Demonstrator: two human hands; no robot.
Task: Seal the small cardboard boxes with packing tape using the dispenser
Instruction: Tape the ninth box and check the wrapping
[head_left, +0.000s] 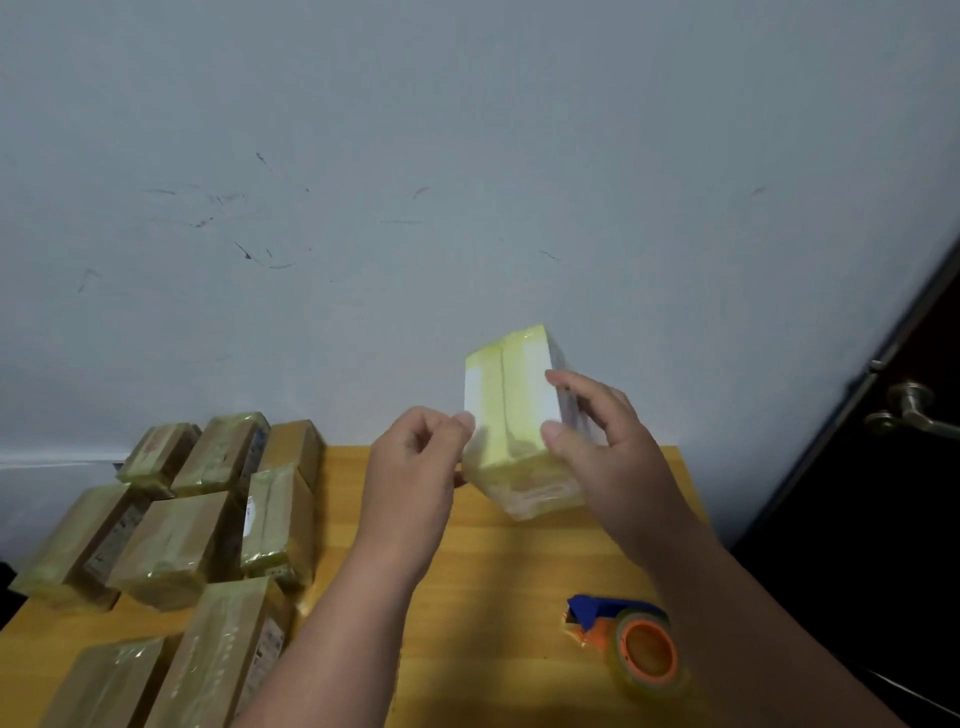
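I hold the box (511, 415) above the table's (493, 571) far edge, right hand (608, 441) gripping it, left hand (415, 457) pinching its edge, probably smoothing tape; dispenser (628, 639) lies idle.

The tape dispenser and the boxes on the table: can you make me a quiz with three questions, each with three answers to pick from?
1. Where is the tape dispenser?
A. In the left hand
B. Lying on the table, near the right forearm
C. On top of the pile of boxes

2. What colour is the held box under its tape?
A. White
B. Red
C. Black

3. What is the right hand doing?
A. Resting flat on the table
B. Holding the box up in the air
C. Gripping the dispenser

Answers: 1 B, it lies untouched on the wooden table. 2 A, white shows beside the yellowish tape. 3 B, fingers and thumb clasp the raised box.
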